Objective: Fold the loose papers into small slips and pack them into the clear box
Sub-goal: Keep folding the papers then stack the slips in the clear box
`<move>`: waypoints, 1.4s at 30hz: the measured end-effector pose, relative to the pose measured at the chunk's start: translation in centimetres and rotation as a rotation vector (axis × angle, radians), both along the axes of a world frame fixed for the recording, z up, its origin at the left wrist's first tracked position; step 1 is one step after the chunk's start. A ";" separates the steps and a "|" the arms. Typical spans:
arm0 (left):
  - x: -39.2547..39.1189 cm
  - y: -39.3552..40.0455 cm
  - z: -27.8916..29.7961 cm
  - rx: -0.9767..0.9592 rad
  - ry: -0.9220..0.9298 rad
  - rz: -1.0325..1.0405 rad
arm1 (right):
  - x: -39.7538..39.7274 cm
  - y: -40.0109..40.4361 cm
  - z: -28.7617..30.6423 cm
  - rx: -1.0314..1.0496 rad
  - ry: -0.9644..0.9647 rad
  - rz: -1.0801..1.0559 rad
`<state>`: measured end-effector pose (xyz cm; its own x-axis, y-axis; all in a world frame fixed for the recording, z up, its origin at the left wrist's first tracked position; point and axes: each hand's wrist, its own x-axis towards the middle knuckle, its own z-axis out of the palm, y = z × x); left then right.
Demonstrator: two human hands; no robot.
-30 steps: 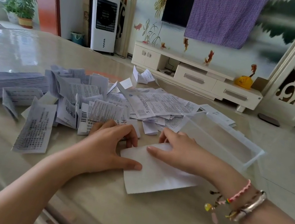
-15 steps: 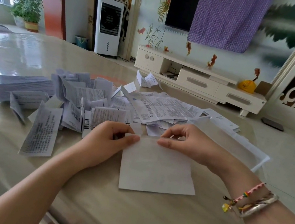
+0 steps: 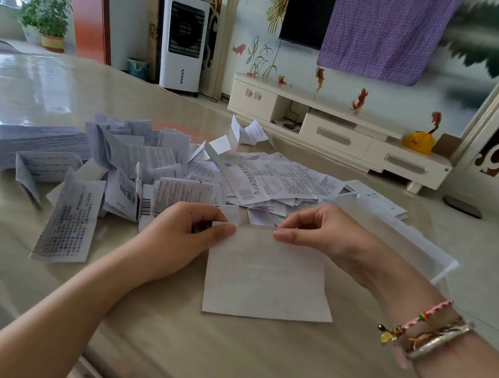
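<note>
Both my hands pinching the far edge of one white sheet.

My left hand and right hand each pinch the top edge of the blank sheet, which lies on the glossy table. Behind it I see a heap of printed papers; the clear box sits just past my right hand. Bracelets ring my right wrist.

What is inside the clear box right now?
The clear box looks empty; no slips show through its walls. The right hand covers its near left corner, so that part stays unseen.
</note>
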<state>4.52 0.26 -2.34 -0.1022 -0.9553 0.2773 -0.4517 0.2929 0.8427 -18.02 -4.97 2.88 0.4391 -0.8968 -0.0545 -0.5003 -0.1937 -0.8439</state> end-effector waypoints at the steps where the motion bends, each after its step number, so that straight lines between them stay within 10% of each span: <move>1: 0.0 0.0 0.0 -0.003 -0.004 0.001 | 0.0 -0.1 0.0 0.007 0.000 -0.005; 42: -1.1 0.2 -0.4 -0.293 -0.536 0.101 | 1.5 -1.2 -1.1 -0.058 0.168 -0.044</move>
